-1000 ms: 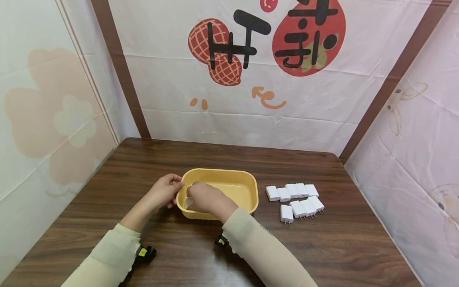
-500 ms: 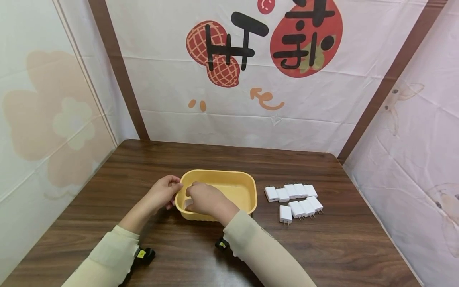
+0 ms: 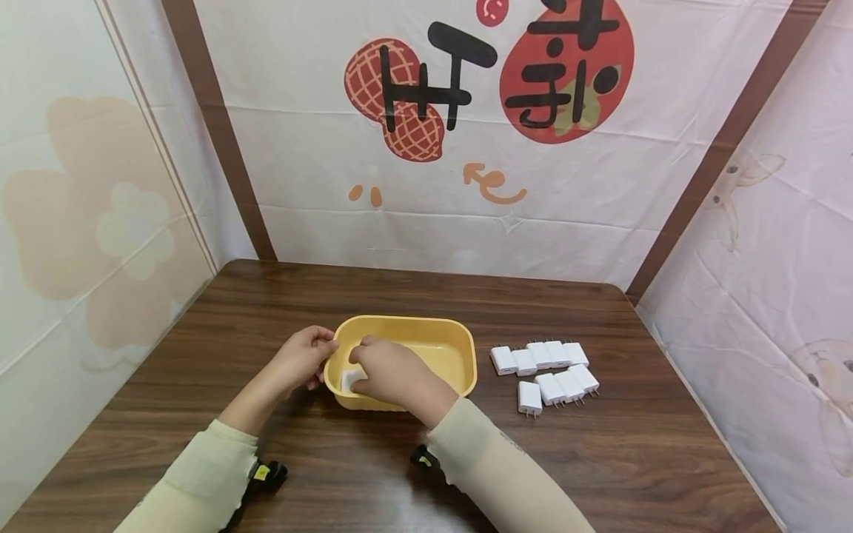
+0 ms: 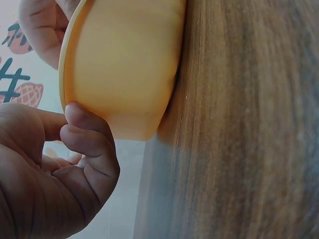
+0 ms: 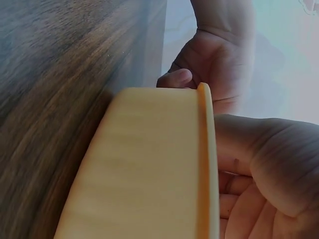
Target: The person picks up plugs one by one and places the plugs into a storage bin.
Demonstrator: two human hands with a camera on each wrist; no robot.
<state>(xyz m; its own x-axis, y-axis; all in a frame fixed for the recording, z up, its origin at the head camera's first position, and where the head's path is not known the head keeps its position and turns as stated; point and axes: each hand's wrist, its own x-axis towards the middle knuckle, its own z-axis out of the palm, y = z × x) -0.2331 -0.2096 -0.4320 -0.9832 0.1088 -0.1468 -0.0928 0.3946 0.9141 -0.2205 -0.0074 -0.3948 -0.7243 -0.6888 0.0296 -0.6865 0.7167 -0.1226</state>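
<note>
A yellow plastic basin (image 3: 426, 326) stands on the wooden table. My left hand (image 3: 303, 359) pinches its left end at the rim; the left wrist view has the curled fingers (image 4: 89, 134) against the outer wall. Inside the basin, at the left end, lies a white charger plug (image 3: 349, 380), partly covered by my right hand (image 3: 396, 374). The right thumb reaches right beside the charger, and the fingers look loosely bent around a gap. In the right wrist view the basin wall hides the right fingertips.
Several white charger plugs (image 3: 558, 354) lie in two rows on the table (image 3: 633, 444), right of the basin, metal prongs showing. Printed cloth walls (image 3: 300, 229) enclose the table at the back and both sides.
My right hand has shifted slightly right inside the basin, leaving more of the white charger uncovered. My left hand keeps its place at the rim.
</note>
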